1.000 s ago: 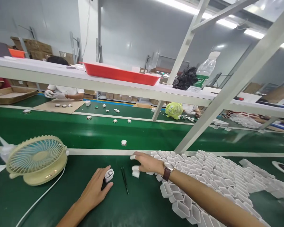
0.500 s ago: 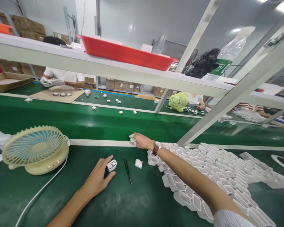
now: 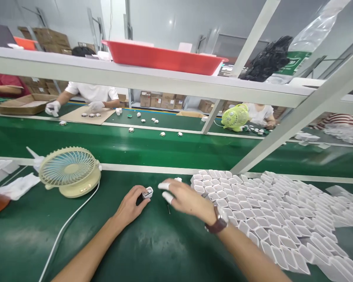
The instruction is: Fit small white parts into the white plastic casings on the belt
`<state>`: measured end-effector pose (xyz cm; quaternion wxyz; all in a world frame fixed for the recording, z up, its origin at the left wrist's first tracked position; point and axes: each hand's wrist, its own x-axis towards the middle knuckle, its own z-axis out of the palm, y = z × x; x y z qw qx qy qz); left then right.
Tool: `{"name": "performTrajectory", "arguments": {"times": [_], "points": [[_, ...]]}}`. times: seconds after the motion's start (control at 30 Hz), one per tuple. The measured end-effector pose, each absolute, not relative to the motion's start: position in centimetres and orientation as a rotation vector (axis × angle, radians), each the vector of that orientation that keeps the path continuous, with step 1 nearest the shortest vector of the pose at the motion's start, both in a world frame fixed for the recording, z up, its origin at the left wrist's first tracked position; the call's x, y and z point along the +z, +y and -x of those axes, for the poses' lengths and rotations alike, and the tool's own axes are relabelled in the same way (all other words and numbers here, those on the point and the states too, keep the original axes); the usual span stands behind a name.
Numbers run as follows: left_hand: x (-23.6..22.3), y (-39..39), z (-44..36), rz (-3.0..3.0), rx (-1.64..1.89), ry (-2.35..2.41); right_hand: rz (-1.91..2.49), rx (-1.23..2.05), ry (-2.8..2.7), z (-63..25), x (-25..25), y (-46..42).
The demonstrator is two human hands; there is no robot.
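My left hand [image 3: 131,204] pinches a small white plastic case [image 3: 148,192] between thumb and fingers on the green bench. The case has an open top with something dark and grey inside. My right hand [image 3: 186,197] hovers just right of it, fingers apart and nothing visible in them. White finger covers sit on its thumb and forefinger. Beneath it lie dark tweezers [image 3: 168,209], mostly hidden by the hand. Just beyond the right hand a small white piece [image 3: 178,179] shows in part.
Many open white shells [image 3: 253,211] stand packed on the right. A fan [image 3: 72,168] with a white cable stands left. Behind run a green belt [image 3: 153,150] and a shelf bearing a red tray [image 3: 164,58]. Two co-workers in white [image 3: 91,92] sit opposite; others show at the sides.
My right hand has come back from the belt's edge towards me and opened; the white piece it held is gone from it. My left hand has closed on the white case.
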<state>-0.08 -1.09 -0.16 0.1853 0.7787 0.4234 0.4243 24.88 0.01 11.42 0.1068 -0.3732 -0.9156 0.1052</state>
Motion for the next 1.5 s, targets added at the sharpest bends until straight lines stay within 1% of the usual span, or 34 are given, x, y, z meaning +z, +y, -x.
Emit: {"name": "performTrajectory", "arguments": {"times": [0.07, 0.17, 0.27, 0.4, 0.53, 0.7, 0.8, 0.9, 0.97, 1.07, 1.17, 1.27, 1.37, 1.5], "points": [[-0.1, -1.1, 0.0, -2.211, 1.235, 1.18, 0.832, 0.403, -2.735, -22.7, 10.1, -2.4], [-0.1, -1.4, -0.2, -2.209, 1.305, 1.201, 0.651, 0.269, -2.839, -20.3, 6.8, -4.8], [-0.3, -1.9, -0.3, -2.191, 1.339, 1.254, 0.544, 0.121, -2.892, -19.3, 4.0, -5.3], [-0.4, -0.9, 0.0, -2.149, 1.334, 1.355, 0.486, 0.027, -2.816, -19.5, 2.1, -5.1], [1.1, 4.4, -0.2, -2.038, 1.247, 1.533, 0.416, -0.004, -2.733, -20.0, 1.3, -5.2], [3.8, 12.9, -0.9, -1.984, 1.277, 1.694, 0.392, -0.056, -2.712, -20.1, 0.5, -5.3], [4.7, 15.0, -1.9, -1.994, 1.268, 1.749, 0.4, -0.064, -2.719, -20.1, 0.5, -5.3], [5.2, 14.2, -4.3, -2.085, 1.261, 1.691, 0.41, -0.063, -2.74, -20.2, 0.6, -5.3], [5.5, 12.4, -6.8, -2.188, 1.198, 1.553, 0.412, -0.063, -2.751, -20.4, 0.8, -5.3], [5.6, 8.9, -11.5, -2.342, 0.984, 1.243, 0.414, -0.069, -2.762, -20.5, 1.1, -5.3], [5.4, 6.0, -16.1, -2.566, 0.628, 0.911, 0.421, -0.076, -2.754, -20.4, 1.1, -5.4], [5.6, 4.5, -18.9, -2.659, 0.474, 0.805, 0.446, -0.098, -2.756, -20.3, 1.1, -5.4], [6.6, 4.1, -18.6, -2.658, 0.479, 0.797, 0.434, -0.101, -2.769, -20.4, 1.3, -5.4], [8.7, 4.3, -13.4, -2.544, 0.616, 0.847, 0.428, -0.077, -2.778, -20.6, 1.4, -5.5]]}}
